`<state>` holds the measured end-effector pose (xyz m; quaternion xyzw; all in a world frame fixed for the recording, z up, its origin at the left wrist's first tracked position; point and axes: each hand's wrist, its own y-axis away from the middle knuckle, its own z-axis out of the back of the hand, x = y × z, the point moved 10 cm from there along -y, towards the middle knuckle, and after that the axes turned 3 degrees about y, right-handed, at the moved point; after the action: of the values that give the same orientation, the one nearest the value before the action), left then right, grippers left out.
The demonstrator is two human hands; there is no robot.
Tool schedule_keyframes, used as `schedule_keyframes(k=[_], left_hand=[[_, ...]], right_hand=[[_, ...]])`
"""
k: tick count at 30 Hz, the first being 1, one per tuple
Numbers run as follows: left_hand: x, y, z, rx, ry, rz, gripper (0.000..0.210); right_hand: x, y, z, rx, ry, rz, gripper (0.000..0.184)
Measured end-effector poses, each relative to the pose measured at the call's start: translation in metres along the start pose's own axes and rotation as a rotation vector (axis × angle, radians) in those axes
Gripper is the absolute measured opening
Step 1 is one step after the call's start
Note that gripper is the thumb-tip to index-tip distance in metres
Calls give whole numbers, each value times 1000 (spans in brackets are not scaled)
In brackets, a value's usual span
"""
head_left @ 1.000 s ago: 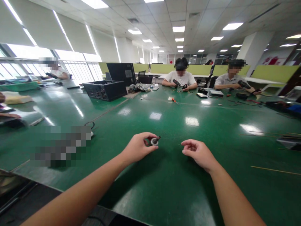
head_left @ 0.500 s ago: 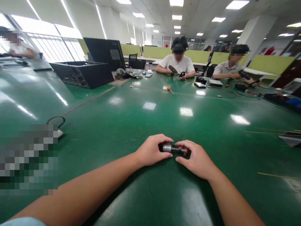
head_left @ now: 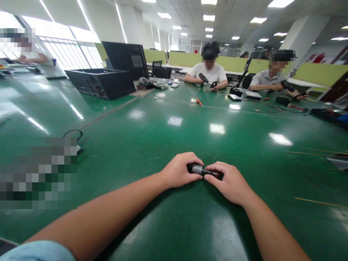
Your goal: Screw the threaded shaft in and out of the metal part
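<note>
A small metal cylinder with a springy ribbed middle and a thin shaft (head_left: 197,169) lies sideways between my hands, just above or on the green table (head_left: 163,145); which of the two I cannot tell. The thumb and fingers of my left hand (head_left: 179,170) are curled round its thick silver end, whose far tip is dark and partly hidden in the palm. At the thin end, my right hand (head_left: 231,181) closes thumb and fingers about the ribbed part and shaft. Both forearms rest low over the table.
Beyond, an orange screwdriver (head_left: 199,103) lies on the table. An open black computer case (head_left: 100,83) stands far left. Two people (head_left: 208,72) sit across with power drills. A dark loop of cable (head_left: 73,135) is at the left, thin brass-coloured rods (head_left: 320,202) at the right.
My right thumb has come up against the ribbed part, where it was apart from it before. The whole view has shifted slightly.
</note>
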<state>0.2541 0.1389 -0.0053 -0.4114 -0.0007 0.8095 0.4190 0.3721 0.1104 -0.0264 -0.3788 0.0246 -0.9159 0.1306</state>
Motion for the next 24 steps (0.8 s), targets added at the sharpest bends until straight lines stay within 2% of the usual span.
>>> schedule_keyframes(k=[24], left_hand=[[3,-1,-1,17,-7,7,30]], right_hand=[[-3,0,0,-1,19,-35,10]])
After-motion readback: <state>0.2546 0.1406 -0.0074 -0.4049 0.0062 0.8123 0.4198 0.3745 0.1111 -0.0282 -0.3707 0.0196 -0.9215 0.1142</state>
